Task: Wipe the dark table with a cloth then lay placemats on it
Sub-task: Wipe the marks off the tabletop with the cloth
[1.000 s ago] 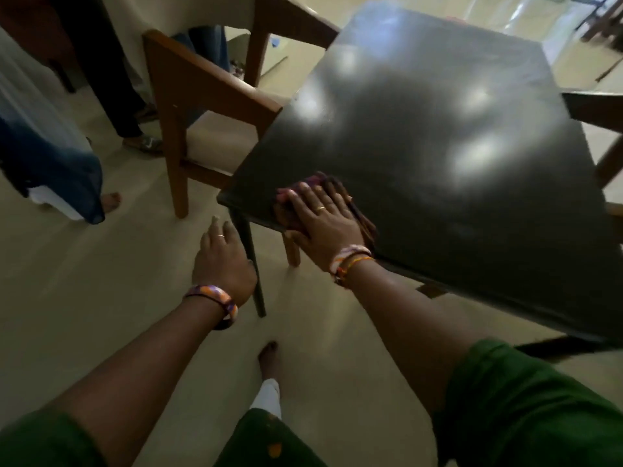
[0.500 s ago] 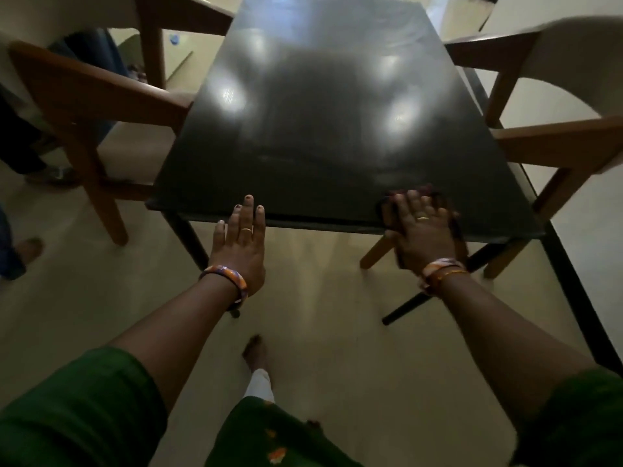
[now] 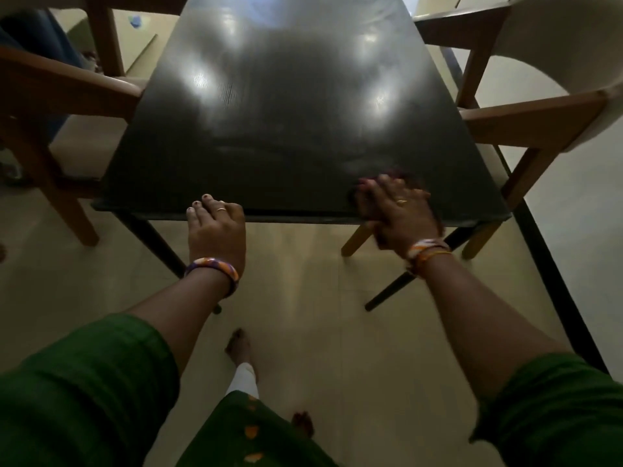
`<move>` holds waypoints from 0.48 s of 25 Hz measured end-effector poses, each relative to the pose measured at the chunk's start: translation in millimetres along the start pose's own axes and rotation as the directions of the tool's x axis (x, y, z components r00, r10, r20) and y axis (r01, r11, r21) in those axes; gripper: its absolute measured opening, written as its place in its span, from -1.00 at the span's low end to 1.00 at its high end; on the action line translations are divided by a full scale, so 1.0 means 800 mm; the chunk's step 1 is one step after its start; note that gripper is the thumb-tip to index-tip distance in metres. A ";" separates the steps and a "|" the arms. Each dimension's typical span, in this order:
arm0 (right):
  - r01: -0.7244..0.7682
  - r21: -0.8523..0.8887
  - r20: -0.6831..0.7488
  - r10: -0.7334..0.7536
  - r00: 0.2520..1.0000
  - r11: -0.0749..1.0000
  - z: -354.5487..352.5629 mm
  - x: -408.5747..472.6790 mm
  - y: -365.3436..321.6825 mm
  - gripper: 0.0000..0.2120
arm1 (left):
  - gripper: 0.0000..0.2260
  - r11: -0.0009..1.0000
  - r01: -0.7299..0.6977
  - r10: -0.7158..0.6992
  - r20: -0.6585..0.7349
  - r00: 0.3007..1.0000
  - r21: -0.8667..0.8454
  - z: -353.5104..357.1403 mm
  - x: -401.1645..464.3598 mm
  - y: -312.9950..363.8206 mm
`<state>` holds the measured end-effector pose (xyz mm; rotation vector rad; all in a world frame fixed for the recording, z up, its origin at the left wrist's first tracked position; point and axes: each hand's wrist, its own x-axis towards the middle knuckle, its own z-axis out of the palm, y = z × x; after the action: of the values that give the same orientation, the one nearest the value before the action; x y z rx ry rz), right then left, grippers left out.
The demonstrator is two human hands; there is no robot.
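My right hand (image 3: 397, 210) lies flat with straight fingers on the cloth (image 3: 416, 183), at 4 o'clock on the dark bench (image 3: 286, 129). My left hand (image 3: 215, 227), fingers curled, rests on the near edge at 7 o'clock, well apart from the cloth.

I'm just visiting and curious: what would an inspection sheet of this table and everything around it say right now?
Surface: dark table, glossy, light glare.
Job's things: cloth near the front edge, mostly hidden under the right hand; placemats not seen.
Clutter: nothing seen.
Hands: left hand rests on the front edge; right hand presses flat on the cloth.
Cables: nothing seen.
Surroundings: wooden chairs left and right; pale floor.
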<state>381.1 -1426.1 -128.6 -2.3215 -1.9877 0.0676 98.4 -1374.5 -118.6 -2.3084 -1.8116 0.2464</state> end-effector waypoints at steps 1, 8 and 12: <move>-0.100 -0.002 0.000 0.100 0.995 0.995 -0.004 -0.012 0.043 -0.30 | -0.61 0.999 -0.024 0.024 -0.014 1.000 0.034 0.001 0.000 -0.003; -0.404 -0.060 0.051 0.407 0.912 0.913 -0.017 -0.041 0.156 -0.30 | -0.64 0.980 -0.133 0.137 -0.013 0.991 0.147 -0.005 0.006 -0.010; -0.239 -0.095 -0.100 0.230 0.968 0.966 0.004 -0.026 0.060 -0.36 | -0.64 0.977 -0.127 0.132 -0.021 0.991 0.170 -0.004 0.002 -0.010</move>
<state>424.6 -1454.1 -136.4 -2.5682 -1.7078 -0.1274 92.1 -1370.9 -113.1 -2.2997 -1.5620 0.3647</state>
